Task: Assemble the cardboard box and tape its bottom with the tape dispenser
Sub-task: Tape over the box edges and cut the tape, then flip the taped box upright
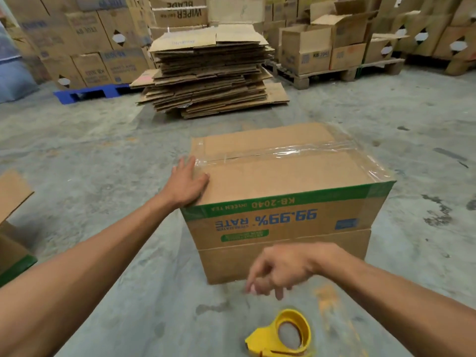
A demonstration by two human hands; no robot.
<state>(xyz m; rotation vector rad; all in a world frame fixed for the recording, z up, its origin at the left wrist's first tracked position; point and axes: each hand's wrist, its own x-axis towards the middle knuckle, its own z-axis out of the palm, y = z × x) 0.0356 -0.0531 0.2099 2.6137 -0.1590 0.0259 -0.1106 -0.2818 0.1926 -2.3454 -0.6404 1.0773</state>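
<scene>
Cardboard box, brown with a green band and blue upside-down print "99.99% RATE" and "KB-2040" on its near side, stands on the grey concrete floor in the middle of the head view. Its upper face is closed, and clear shiny tape runs along the seam between the two flaps and folds over the left and right edges. At the bottom, a flap hangs down on the near side and reaches the floor.

The left hand lies flat on the near left corner of the upper face of the box; its fingers are straight and spread, and they press on the cardboard and on the end of the tape. The right hand hangs in the air in front of the near side of the box, above the floor. Its fingers are loosely bent and point down, and the grip holds nothing.

A yellow plastic tape dispenser with a roll inside lies on the floor near the bottom edge of the view, just under the right hand but apart from it.

Behind the box, a tall pile of flattened brown cardboard sheets rests on the floor. Further back are stacked cartons on a blue pallet at the left and open cartons on a wooden pallet at the right. Part of another brown box shows at the left edge.
</scene>
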